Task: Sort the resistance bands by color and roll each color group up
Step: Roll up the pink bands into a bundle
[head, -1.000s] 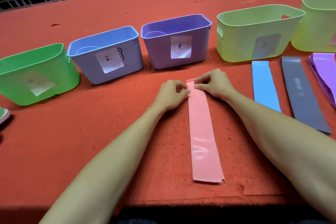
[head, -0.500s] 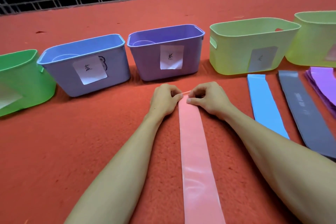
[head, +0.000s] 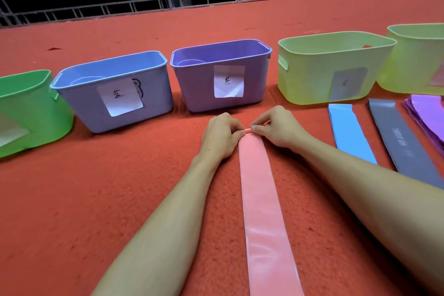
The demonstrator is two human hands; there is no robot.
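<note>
Just in front of the purple bin (head: 192, 89), on the red worktop (head: 96, 199): the far end of a pink resistance band (head: 262, 199), with a small rolled bit showing between the fingertips. Pinched there from both sides, by the left hand (head: 221, 137) and the right hand (head: 278, 127), fingers curled, each grip narrow and closed on the band's end. From that end, lying flat and straight away from the purple bin, out of view at the bottom. On the front of the purple bin, a white paper label (head: 229, 80) with a handwritten sign. Left of the purple bin, a blue bin (head: 156, 94) with its own label, and farther left a green bin (head: 28, 113), cut by the edge. Right of the purple bin, a yellow-green bin (head: 312, 79) and beyond it a second yellow-green bin (head: 413, 65), only partly seen. Farther right of the purple bin and nearer, flat and side by side: a light blue band (head: 350, 134), a dark grey band (head: 403, 144) with small print, and a pile of purple bands (head: 427, 113).
</note>
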